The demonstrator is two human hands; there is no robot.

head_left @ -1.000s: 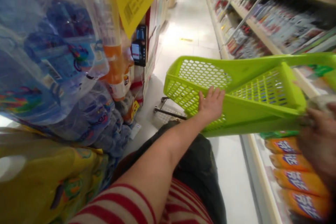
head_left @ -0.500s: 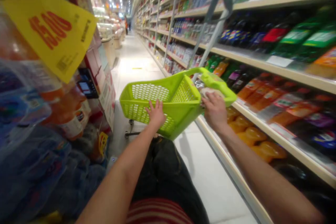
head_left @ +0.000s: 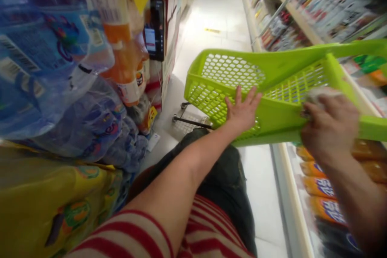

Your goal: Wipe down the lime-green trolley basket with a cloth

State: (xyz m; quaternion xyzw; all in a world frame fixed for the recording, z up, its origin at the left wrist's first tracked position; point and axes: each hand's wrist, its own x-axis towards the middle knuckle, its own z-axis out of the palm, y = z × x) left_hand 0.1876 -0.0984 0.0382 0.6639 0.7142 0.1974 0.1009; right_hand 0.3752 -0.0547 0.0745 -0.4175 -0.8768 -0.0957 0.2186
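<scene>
A lime-green plastic shopping basket (head_left: 281, 117) with honeycomb side openings stretches across the view, on a wheeled base of which a dark bar (head_left: 193, 122) shows. My left hand (head_left: 243, 111) lies on its near side with the fingers spread over the rim. At the basket's right end, my right hand (head_left: 331, 125) is curled round a whitish, cloth-like wad (head_left: 322, 93), against the near rim. Motion blur hides what exactly the wad is.
Blue-wrapped bottle packs (head_left: 51, 60) and orange drink bottles (head_left: 121, 56) stand close on my left, beside a dark screen device (head_left: 155, 30). Drink shelves (head_left: 302, 20) line the right side. The pale floor aisle (head_left: 211, 12) runs ahead between them.
My view has tipped down and turned left, so the basket appears larger and farther right. My left hand stays spread on the basket's side; my right hand still grips the whitish wad.
</scene>
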